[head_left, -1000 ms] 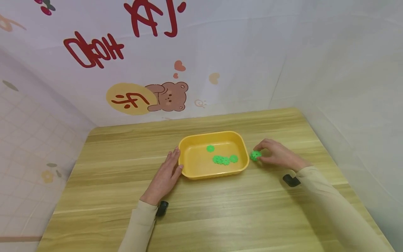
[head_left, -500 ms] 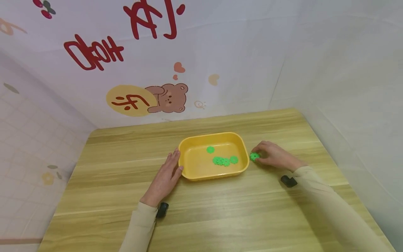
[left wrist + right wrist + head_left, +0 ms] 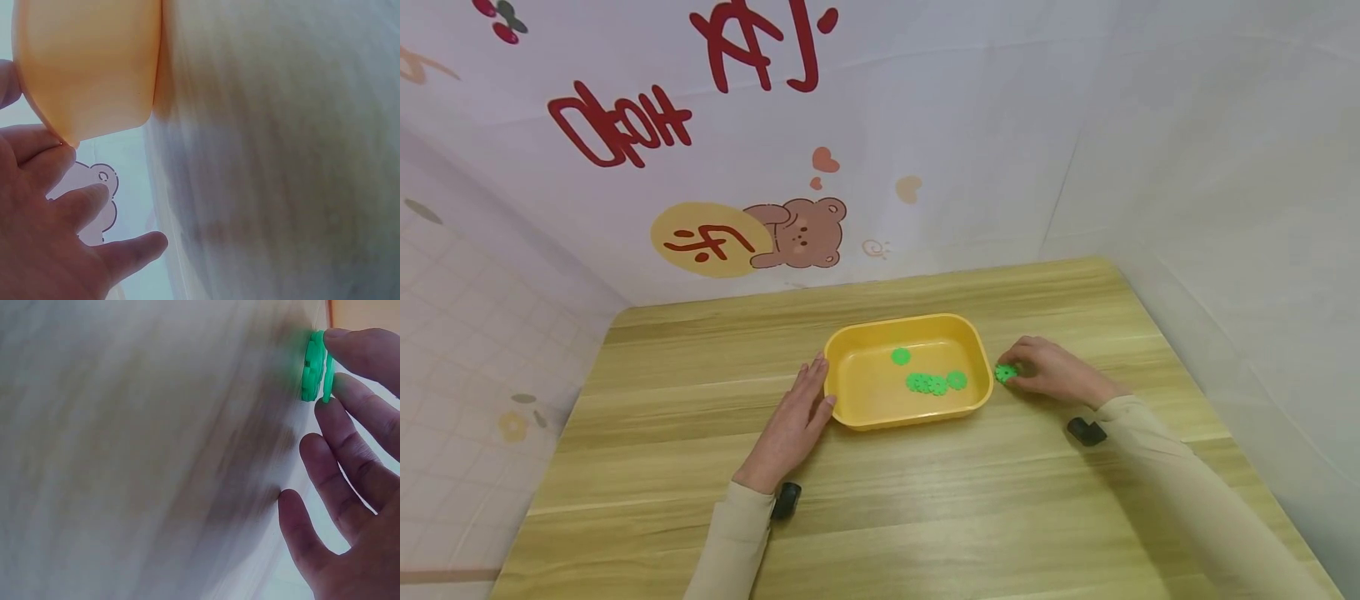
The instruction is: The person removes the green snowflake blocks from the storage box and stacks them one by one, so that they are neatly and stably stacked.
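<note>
A yellow tray (image 3: 867,400) stands on the table with several flat green notched discs (image 3: 937,385) lying inside it. My left hand (image 3: 786,433) rests against the tray's left side, its fingers mostly straight. In the left wrist view the fingertips touch the orange-looking tray wall (image 3: 94,75). Just beyond the tray's right end, my right hand (image 3: 1054,371) has its thumb and forefinger on a green disc (image 3: 1005,373). In the right wrist view they pinch a thin green disc (image 3: 329,378) by its edge, over a small stack of green discs (image 3: 311,369) on the table.
The wooden table (image 3: 880,517) meets a printed white wall covering (image 3: 970,150) at the back, and another hanging sheet (image 3: 1240,250) stands along the right. A black wrist device (image 3: 786,500) sits at the left cuff, another black device (image 3: 1086,432) at the right.
The right hand has shifted slightly left and closer to the tray's end, with the green disc between its fingers. The left hand and the discs in the tray stay put.
</note>
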{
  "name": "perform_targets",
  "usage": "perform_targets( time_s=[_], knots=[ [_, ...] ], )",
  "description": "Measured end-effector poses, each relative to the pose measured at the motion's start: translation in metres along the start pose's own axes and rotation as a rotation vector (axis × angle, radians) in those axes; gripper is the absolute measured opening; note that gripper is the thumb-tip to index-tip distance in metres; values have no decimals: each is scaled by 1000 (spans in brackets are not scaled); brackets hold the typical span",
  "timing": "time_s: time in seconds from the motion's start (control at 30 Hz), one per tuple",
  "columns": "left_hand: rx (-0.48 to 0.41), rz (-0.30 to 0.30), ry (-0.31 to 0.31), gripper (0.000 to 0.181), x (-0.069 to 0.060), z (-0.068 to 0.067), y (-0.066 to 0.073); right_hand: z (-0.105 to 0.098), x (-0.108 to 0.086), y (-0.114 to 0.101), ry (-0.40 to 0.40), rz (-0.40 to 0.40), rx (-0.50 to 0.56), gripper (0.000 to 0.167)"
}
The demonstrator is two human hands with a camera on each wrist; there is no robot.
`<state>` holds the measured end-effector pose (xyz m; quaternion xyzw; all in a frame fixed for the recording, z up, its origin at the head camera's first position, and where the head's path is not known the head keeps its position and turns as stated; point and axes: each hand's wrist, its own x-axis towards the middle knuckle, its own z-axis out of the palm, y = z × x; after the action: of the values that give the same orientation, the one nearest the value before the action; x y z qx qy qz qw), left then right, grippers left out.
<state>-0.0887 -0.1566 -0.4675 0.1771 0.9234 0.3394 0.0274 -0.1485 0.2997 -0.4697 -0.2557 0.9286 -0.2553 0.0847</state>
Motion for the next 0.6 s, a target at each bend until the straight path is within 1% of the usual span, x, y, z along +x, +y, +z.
perform_targets(
  time_s=[0.17, 0.6],
  knots=[
    [3, 7, 2, 63, 0, 0, 0, 0, 1, 1, -8, 2, -2, 24],
    [6, -2, -3, 63, 0, -1, 1, 2, 1, 5, -6, -2, -1, 24]
  ],
)
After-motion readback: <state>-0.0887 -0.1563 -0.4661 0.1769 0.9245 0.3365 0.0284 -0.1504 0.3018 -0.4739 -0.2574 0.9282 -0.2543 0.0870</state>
